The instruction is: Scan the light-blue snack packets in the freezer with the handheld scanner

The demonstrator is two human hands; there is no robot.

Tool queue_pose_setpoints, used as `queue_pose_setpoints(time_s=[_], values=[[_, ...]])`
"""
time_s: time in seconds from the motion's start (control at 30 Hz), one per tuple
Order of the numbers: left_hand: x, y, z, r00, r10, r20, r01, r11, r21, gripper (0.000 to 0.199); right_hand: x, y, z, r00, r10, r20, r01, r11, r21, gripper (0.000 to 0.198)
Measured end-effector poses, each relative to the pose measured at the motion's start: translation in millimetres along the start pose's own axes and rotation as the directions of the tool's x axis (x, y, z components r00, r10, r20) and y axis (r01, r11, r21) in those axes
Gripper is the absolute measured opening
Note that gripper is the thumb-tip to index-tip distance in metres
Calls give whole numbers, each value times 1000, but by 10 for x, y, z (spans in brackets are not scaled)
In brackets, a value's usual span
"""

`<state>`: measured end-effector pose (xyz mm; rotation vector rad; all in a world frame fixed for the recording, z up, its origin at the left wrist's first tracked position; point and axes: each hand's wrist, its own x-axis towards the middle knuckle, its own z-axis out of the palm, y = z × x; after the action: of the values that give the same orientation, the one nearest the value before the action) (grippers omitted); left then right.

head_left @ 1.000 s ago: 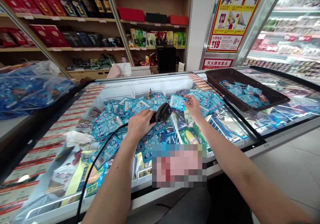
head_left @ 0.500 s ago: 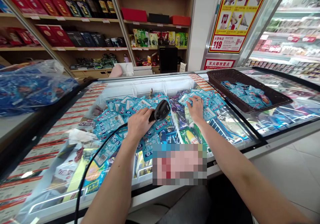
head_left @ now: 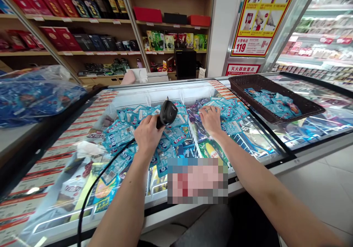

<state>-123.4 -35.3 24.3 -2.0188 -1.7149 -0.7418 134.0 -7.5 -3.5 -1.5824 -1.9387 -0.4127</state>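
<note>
Black cable [head_left: 80, 221] leads to a barcode scanner [head_left: 168, 113]; our left hand [head_left: 147, 133] holds it, fingers clamped round it, above blue packets [head_left: 118, 136] piled in the chest freezer [head_left: 158, 217]; our right hand [head_left: 211, 122] is positioned over purple bags [head_left: 193, 123] beside the wire divider [head_left: 195, 141], fingers curled; we cannot tell whether they grip anything; beyond, a brown basket [head_left: 309, 108] contains similar packets [head_left: 275, 104]; wooden shelves [head_left: 171, 0] stand behind.

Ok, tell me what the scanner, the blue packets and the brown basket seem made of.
Scanner: likely hard plastic, smooth black with highlights.
Blue packets: probably plastic film, thin, printed, shiny.
Brown basket: woven-looking walls suggest wicker, possibly plastic.
</note>
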Motion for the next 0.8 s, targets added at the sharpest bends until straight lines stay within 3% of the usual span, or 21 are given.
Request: queue_pose_setpoints(time_s=[0.27,0.5,0.8], values=[[19,-8,-23,995,-98,-1,98,995,-24,35,-43,-144,57,991,-93,96,72,976,204,33],[13,-21,0,997,-78,-11,77,996,-36,32,-43,-285,112,975,7,223,-68,960,270,43],[11,-18,5,998,-63,-2,63,998,-24,33,28,-318,208,951,106,290,-201,924,324,42]])
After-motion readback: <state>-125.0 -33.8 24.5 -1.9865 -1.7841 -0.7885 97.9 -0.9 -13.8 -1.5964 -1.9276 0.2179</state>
